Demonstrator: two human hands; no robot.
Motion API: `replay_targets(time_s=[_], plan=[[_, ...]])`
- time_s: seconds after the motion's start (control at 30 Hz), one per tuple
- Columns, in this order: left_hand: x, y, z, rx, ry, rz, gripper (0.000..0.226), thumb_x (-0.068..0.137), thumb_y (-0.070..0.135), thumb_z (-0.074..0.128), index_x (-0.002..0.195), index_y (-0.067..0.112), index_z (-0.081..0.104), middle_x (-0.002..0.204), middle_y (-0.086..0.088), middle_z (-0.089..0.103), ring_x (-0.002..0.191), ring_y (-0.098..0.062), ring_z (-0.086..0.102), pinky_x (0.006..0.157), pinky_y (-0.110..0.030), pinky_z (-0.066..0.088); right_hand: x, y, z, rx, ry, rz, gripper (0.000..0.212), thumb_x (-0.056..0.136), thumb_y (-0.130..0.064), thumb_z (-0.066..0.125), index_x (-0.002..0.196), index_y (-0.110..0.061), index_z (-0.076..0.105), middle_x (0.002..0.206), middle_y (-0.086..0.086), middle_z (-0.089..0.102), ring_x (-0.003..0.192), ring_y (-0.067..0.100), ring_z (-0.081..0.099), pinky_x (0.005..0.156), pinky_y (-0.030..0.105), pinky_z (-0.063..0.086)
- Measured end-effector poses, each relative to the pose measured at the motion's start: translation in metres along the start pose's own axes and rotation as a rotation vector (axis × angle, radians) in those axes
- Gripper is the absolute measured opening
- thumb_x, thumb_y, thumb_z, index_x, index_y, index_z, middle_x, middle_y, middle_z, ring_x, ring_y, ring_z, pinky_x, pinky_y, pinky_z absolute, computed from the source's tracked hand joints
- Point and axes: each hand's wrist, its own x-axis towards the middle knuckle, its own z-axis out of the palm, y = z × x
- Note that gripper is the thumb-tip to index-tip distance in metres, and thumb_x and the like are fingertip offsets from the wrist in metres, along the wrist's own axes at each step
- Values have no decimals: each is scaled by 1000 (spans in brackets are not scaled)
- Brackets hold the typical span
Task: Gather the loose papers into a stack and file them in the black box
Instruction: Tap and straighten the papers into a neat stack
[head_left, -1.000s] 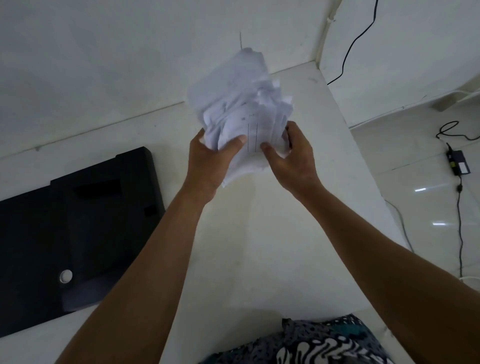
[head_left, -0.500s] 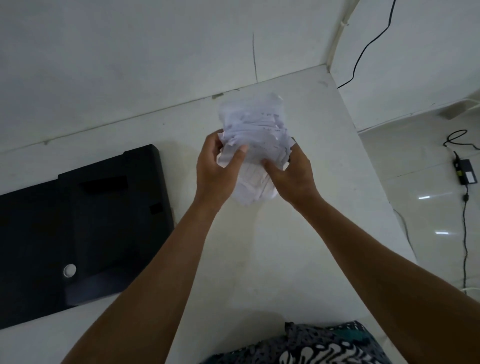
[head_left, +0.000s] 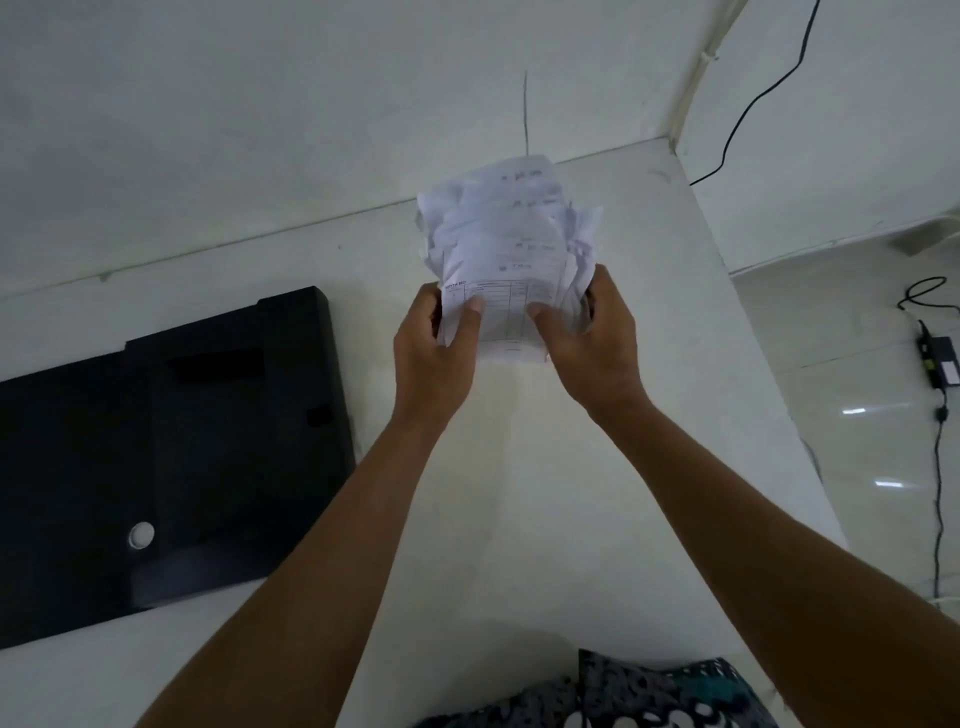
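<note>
Both hands, left hand (head_left: 434, 358) and right hand (head_left: 595, 345), are pinching the papers (head_left: 511, 260) above the surface (head_left: 519, 493). Tapping the edges level should be helping before filing them in the black box (head_left: 171, 452).

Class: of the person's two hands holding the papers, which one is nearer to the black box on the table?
Left. The left hand grips the papers on the side facing the black box; the right hand grips their far side.

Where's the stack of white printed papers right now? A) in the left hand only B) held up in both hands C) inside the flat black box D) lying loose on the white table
B: the left hand and right hand each grip the lower edge of the stack of white printed papers above the white table; the flat black box lies apart, to the left.
</note>
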Motion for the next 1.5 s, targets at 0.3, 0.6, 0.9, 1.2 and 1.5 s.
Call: replay_targets(time_s=[0.3,0.6,0.9,1.2,1.5], plan=[[-20,1,9,-146,17,31,34,101,27,57,133,24,48,126,7,63,114,-6,62,94,-24,53,-16,4,1,20,4,23,31,89,-22,73,112,-8,56,91,-7,65,79,6,64,67,26,53],[-14,21,11,-71,50,88,12,101,25,56,109,16,54,96,10,63,85,0,62,72,-12,48,-10,-2,-7,42,8,-54,33,91,-29,72,119,-13,64,102,-12,69,94,5,68,78,21,56],[-15,13,23,-132,-6,51,40,95,46,54,125,20,55,117,7,66,108,-5,64,89,-21,51,-11,11,-3,61,46,66,27,91,-27,72,92,-6,56,76,-4,60,63,5,52,60,25,45],[-4,9,23,-69,76,-6,18,100,36,57,103,18,58,86,10,65,77,-1,61,66,-16,47,-3,11,-1,68,17,63,22,97,-30,63,109,-12,61,91,-10,66,79,0,62,69,24,49],[-7,9,30,-160,69,-13,40,96,30,65,127,9,52,116,-1,68,102,-10,67,83,-22,55,-5,15,6,-5,8,19,21,96,-26,66,106,-10,58,85,-17,61,77,-4,62,65,22,48]])
